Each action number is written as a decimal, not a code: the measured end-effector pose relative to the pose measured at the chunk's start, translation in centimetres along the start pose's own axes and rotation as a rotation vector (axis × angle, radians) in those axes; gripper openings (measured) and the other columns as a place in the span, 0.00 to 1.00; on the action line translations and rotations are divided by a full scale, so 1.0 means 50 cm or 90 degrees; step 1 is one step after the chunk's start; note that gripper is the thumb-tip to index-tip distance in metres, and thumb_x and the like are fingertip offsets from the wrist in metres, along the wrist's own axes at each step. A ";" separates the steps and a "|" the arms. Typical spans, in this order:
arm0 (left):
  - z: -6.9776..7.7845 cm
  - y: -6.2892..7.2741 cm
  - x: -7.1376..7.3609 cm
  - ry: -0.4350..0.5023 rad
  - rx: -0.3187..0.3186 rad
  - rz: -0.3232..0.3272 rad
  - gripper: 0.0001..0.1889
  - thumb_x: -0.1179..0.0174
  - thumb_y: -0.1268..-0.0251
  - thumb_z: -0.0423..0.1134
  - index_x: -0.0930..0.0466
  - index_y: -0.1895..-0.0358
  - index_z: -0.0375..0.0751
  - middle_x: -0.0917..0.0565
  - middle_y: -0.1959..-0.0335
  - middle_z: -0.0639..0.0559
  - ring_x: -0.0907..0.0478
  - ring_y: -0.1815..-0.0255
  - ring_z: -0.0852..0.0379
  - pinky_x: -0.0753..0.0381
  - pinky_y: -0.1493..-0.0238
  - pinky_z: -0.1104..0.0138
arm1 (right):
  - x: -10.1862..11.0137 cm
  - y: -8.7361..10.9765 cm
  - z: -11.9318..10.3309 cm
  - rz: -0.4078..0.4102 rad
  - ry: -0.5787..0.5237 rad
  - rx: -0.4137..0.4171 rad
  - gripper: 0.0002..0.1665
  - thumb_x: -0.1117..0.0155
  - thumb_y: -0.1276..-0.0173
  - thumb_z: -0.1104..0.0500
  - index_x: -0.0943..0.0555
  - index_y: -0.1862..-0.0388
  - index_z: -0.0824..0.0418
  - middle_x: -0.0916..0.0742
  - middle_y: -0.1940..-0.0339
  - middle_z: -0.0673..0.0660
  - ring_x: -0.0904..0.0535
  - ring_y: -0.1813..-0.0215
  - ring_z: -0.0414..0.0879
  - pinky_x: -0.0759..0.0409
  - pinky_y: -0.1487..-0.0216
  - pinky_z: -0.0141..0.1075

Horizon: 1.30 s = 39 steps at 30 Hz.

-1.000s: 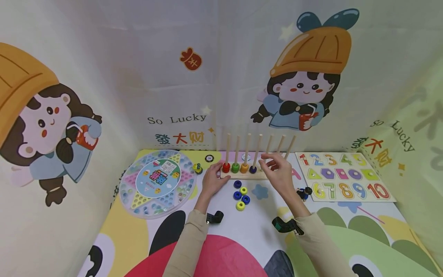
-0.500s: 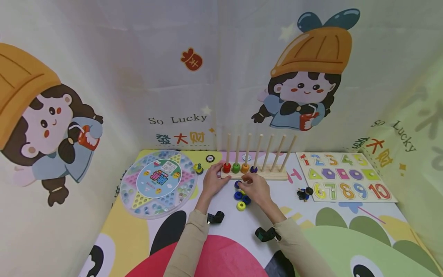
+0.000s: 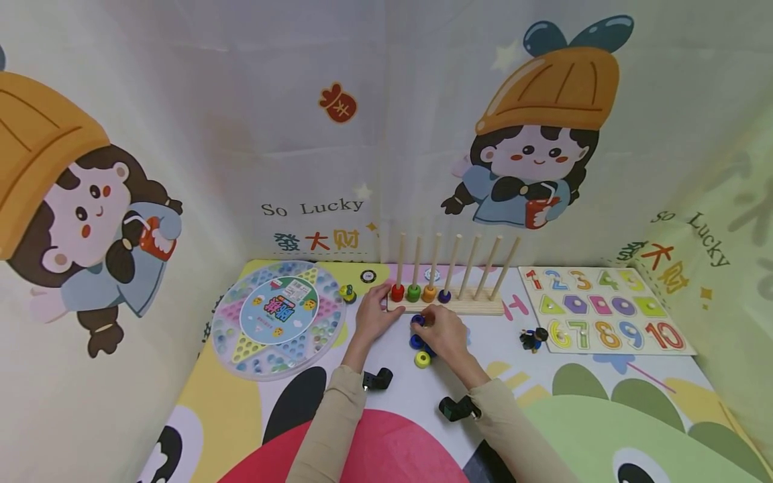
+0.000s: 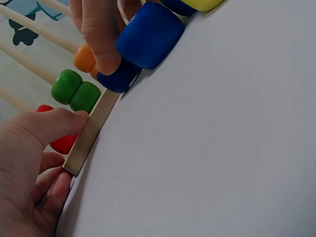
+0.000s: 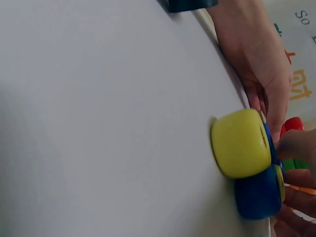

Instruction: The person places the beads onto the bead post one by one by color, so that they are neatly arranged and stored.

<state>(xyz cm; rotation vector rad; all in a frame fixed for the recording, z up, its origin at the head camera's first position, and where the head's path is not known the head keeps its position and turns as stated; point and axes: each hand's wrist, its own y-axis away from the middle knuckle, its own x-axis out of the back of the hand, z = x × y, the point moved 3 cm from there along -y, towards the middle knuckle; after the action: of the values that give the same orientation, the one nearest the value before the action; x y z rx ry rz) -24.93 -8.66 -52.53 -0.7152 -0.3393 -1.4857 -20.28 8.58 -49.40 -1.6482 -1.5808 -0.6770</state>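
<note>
"How does the blue bead [image 4: 120, 79] look?"
"Dark, smooth and rounded. The wooden rack [image 3: 477, 306] behind it is pale, with seven pegs."
"And where is it in the grip?"
"Pinched between thumb and finger of the right hand [image 3: 445, 332], just in front of the rack, near a yellow bead [image 3: 422, 359]."
"The left hand [image 3: 373, 316]?"
"Gripping the rack's left end, thumb over the edge."

dark figurine [image 3: 533, 339] beside number board [image 3: 606, 310]

The table [image 3: 417, 389] (cartoon-printed) bears a pegboard [image 3: 474, 308], beads [image 3: 422, 359], round game [image 3: 279, 318] and number board [image 3: 606, 310].
</note>
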 end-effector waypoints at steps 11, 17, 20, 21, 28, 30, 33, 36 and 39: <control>-0.001 -0.001 -0.001 0.001 0.011 0.000 0.34 0.28 0.45 0.44 0.26 0.34 0.36 0.25 0.37 0.39 0.25 0.43 0.43 0.20 0.49 0.56 | 0.057 -0.001 0.003 0.073 -0.069 0.038 0.16 0.25 0.44 0.56 0.13 0.58 0.61 0.11 0.65 0.54 0.15 0.65 0.49 0.18 0.67 0.43; -0.001 -0.001 -0.001 0.002 0.016 -0.004 0.34 0.28 0.44 0.44 0.26 0.34 0.36 0.25 0.36 0.40 0.26 0.40 0.42 0.24 0.43 0.53 | 0.127 -0.011 -0.009 0.159 -0.117 0.101 0.15 0.26 0.44 0.61 0.14 0.58 0.64 0.12 0.64 0.59 0.15 0.68 0.54 0.21 0.70 0.43; 0.001 -0.001 0.000 0.009 0.014 -0.001 0.34 0.28 0.44 0.44 0.25 0.34 0.36 0.25 0.37 0.40 0.26 0.41 0.43 0.22 0.45 0.53 | 0.160 -0.018 -0.018 0.211 -0.128 0.135 0.15 0.25 0.46 0.62 0.13 0.58 0.66 0.12 0.64 0.61 0.15 0.70 0.54 0.23 0.74 0.38; 0.002 0.000 0.000 0.010 0.014 -0.002 0.33 0.28 0.44 0.44 0.26 0.34 0.36 0.25 0.37 0.40 0.26 0.41 0.43 0.22 0.46 0.54 | 0.170 -0.021 -0.021 0.226 -0.130 0.148 0.15 0.25 0.46 0.62 0.13 0.58 0.66 0.12 0.64 0.61 0.15 0.71 0.53 0.23 0.75 0.35; 0.001 0.004 -0.002 0.007 0.026 -0.008 0.34 0.29 0.43 0.43 0.26 0.33 0.36 0.26 0.35 0.40 0.26 0.42 0.44 0.21 0.47 0.56 | 0.232 -0.036 -0.056 0.301 -0.153 0.209 0.15 0.27 0.42 0.63 0.14 0.56 0.68 0.14 0.64 0.62 0.16 0.71 0.52 0.23 0.74 0.30; 0.000 0.004 -0.002 0.006 0.027 -0.007 0.34 0.29 0.43 0.44 0.26 0.34 0.36 0.26 0.36 0.40 0.26 0.42 0.44 0.21 0.47 0.56 | 0.248 -0.041 -0.065 0.321 -0.169 0.226 0.16 0.27 0.42 0.64 0.15 0.55 0.69 0.15 0.64 0.64 0.16 0.71 0.54 0.23 0.74 0.33; -0.001 0.004 -0.003 0.008 0.027 -0.009 0.34 0.29 0.43 0.44 0.26 0.34 0.37 0.26 0.35 0.41 0.26 0.41 0.45 0.21 0.47 0.56 | 0.267 -0.051 -0.075 0.343 -0.184 0.236 0.17 0.28 0.40 0.65 0.15 0.52 0.69 0.16 0.62 0.64 0.17 0.70 0.55 0.24 0.72 0.31; -0.001 0.003 -0.003 0.014 0.025 -0.010 0.33 0.29 0.43 0.44 0.26 0.34 0.37 0.26 0.35 0.41 0.26 0.41 0.45 0.20 0.47 0.57 | 0.281 -0.062 -0.080 0.358 -0.200 0.231 0.17 0.29 0.39 0.65 0.16 0.51 0.69 0.17 0.62 0.64 0.17 0.70 0.55 0.27 0.71 0.24; 0.000 0.002 -0.002 0.020 0.021 -0.007 0.33 0.28 0.43 0.43 0.26 0.34 0.36 0.25 0.36 0.41 0.26 0.42 0.45 0.20 0.48 0.57 | 0.287 -0.073 -0.082 0.366 -0.213 0.228 0.17 0.29 0.39 0.65 0.15 0.51 0.69 0.16 0.62 0.65 0.18 0.71 0.56 0.30 0.71 0.21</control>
<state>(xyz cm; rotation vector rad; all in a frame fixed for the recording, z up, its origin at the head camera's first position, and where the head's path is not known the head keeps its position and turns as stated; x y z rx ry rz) -24.84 -8.59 -52.59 -0.6646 -0.3439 -1.4964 -21.96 13.73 -34.99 -1.8671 -1.2463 0.1784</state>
